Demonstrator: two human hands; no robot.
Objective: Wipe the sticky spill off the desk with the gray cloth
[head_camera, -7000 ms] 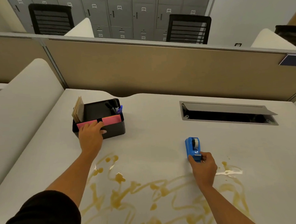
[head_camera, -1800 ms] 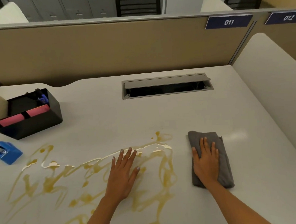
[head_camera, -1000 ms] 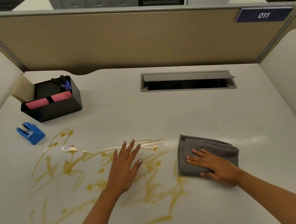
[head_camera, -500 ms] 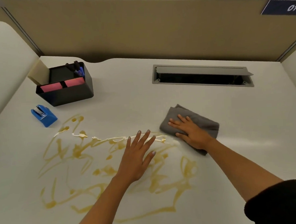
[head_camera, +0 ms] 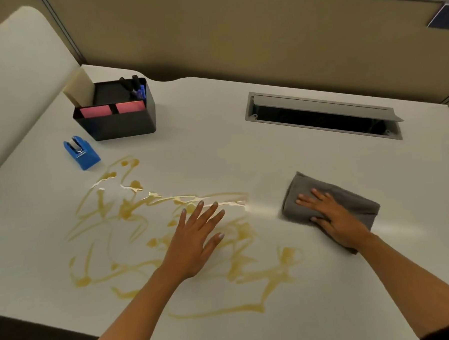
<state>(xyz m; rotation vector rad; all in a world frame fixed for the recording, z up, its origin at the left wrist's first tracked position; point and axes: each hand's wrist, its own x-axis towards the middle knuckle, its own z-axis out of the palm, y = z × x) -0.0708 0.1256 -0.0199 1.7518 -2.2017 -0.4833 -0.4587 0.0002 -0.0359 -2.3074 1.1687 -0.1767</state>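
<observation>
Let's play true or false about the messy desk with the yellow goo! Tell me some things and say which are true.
1. The right hand lies flat on the gray cloth. True.
2. The cloth covers the whole sticky spill. False: it sits to the right of the spill, most of which is uncovered.
3. The left hand rests palm down on the desk, among the yellow streaks. True.
4. The blue tape dispenser is inside the black organizer. False: it lies on the desk beside it.
5. The left hand holds a pen. False: it is empty, fingers spread.
</observation>
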